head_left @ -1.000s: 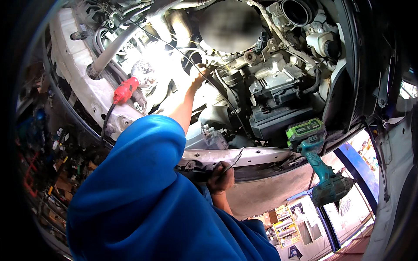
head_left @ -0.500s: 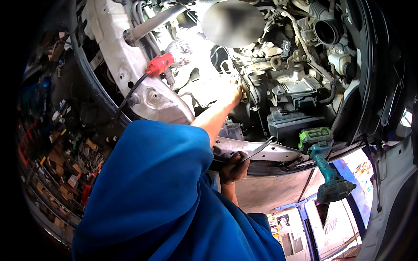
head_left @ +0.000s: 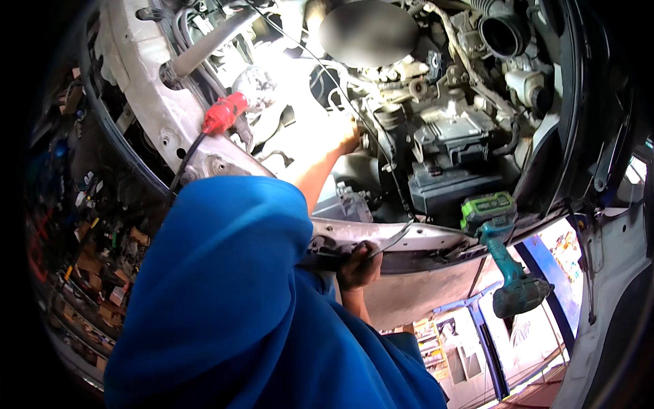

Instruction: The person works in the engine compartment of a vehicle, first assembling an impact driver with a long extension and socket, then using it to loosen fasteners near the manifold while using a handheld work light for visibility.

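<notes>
My left hand (head_left: 348,133) reaches deep into a car's engine bay, its fingers curled beside a dark cable and hoses. Strong light washes out the hand, and whatever it grips is hidden. Lower down, my right hand (head_left: 359,266) is closed round a thin flat metal bar (head_left: 395,238) at the pale front crossmember (head_left: 436,236). A bright work lamp with a red handle (head_left: 225,114) lies on the body panel left of my left arm. Right of my hands, a teal cordless impact driver (head_left: 507,262) with a green-topped battery rests at the bay's edge.
A black battery (head_left: 455,189) sits below a dirty control box (head_left: 458,135). At upper right is an open black intake duct (head_left: 505,35). The lamp's black cord (head_left: 184,161) runs over the left panel. Cluttered parts and boxes (head_left: 88,262) cover the floor at left.
The view has shifted, so the engine bay and lamp sit further left. The bar in my right hand has turned and shows more edge-on. My left hand stays among the hoses.
</notes>
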A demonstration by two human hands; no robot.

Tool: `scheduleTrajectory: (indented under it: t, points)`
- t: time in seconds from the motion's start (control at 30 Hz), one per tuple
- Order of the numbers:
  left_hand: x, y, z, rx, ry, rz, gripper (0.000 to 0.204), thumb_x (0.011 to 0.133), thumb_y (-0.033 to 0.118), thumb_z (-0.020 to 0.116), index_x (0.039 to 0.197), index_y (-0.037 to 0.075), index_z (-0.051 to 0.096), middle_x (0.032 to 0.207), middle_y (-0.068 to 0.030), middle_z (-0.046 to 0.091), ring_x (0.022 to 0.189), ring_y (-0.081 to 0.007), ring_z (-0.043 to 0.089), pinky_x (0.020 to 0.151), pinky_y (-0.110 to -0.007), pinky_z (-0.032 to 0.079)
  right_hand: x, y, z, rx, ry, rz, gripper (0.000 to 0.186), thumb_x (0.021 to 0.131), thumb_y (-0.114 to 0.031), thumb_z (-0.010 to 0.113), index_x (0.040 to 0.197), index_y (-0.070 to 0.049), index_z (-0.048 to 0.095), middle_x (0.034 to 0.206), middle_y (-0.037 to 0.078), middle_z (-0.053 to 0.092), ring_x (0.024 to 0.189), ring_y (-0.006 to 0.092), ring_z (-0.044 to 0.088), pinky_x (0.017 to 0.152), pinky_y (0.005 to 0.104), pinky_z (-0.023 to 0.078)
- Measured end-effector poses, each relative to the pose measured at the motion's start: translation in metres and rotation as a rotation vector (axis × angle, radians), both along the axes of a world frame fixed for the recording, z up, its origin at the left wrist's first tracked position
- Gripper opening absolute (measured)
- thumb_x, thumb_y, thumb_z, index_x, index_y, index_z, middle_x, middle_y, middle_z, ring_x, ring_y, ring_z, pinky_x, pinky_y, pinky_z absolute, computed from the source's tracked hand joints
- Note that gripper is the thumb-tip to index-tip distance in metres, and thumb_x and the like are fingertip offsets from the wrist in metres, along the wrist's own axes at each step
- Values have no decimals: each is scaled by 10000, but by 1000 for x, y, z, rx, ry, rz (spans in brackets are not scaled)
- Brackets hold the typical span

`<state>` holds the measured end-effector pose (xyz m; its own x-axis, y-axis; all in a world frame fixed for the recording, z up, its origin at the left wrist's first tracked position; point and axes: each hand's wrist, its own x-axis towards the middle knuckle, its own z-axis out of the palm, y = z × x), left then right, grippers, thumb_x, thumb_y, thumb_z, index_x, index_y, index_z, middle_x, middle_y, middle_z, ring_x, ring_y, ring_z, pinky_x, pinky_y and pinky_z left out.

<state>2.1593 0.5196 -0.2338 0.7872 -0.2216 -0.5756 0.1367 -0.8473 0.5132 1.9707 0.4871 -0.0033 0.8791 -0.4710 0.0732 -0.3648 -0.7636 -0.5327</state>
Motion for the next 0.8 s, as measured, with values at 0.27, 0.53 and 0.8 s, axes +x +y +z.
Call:
scheduleTrajectory:
  t: [0.27, 0.53, 0.8]
  points:
    - [10, 16, -27, -221, 87, 513, 294, 799, 307, 585, 885, 30, 630, 867, -137, 619, 824, -267, 573, 722, -387, 460, -6, -4, 1, 71, 29, -16, 158, 928, -133, 486, 911, 12, 548, 625, 96, 533, 514, 207, 533, 488, 289, 425]
    - [53, 20, -92, -471, 113, 873, 371, 802, 358, 610, 894, -2, 633, 862, -151, 629, 800, -270, 583, 714, -388, 461, -7, -6, 4, 101, 80, -2, 158, 918, -119, 503, 913, 29, 560, 664, 103, 560, 531, 215, 551, 495, 293, 436]
    - [102, 8, -142, -564, -95, 814, 333, 792, 352, 674, 903, 39, 645, 784, -63, 612, 688, -161, 553, 620, -328, 440, 46, -37, 44, 262, 266, 21, 275, 823, 0, 547, 1088, 73, 564, 865, 218, 640, 730, 295, 663, 625, 366, 513]
